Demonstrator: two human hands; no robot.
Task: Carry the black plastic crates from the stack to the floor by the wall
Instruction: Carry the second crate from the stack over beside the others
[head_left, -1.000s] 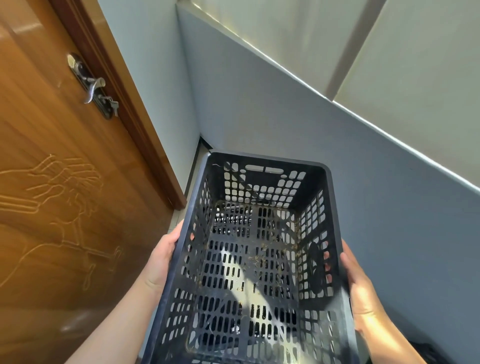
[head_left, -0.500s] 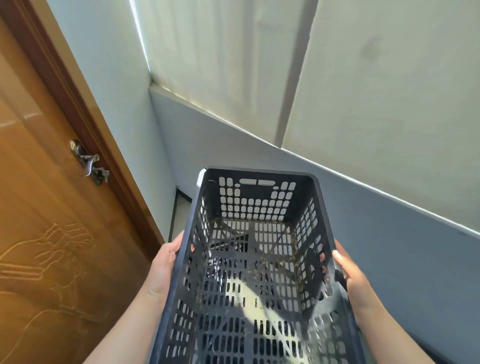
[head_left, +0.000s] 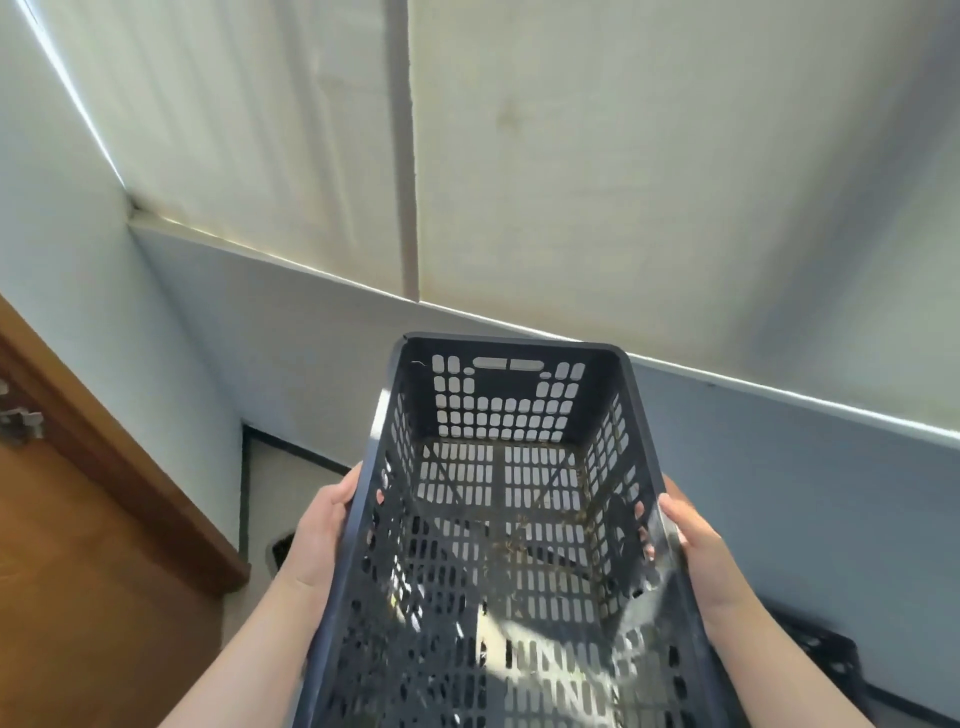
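— Where was the black perforated plastic crate (head_left: 511, 525)?

— Held up in front of the person, open side up, its far end towards the pale grey wall (head_left: 291, 332) and tilted slightly upward. It touched nothing but the hands. A few dry bits of debris lay on its slotted bottom.

— And the grip on each side?

— The left hand (head_left: 324, 540) was clamped on the left long rim, thumb over the top edge and fingers under the outside. The right hand (head_left: 696, 545) was clamped on the right rim the same way, with fingertips showing through the side slots. Both were closed on the crate, roughly opposite each other.

— What lay around it?

— A brown wooden door (head_left: 88, 571) with a metal latch (head_left: 18, 421) stood at the left. A strip of light floor (head_left: 260, 519) showed between the door frame and the wall. Low at the right, beside the wall, the edge of another black slotted crate (head_left: 826, 654) showed on the floor, mostly hidden by the right forearm.
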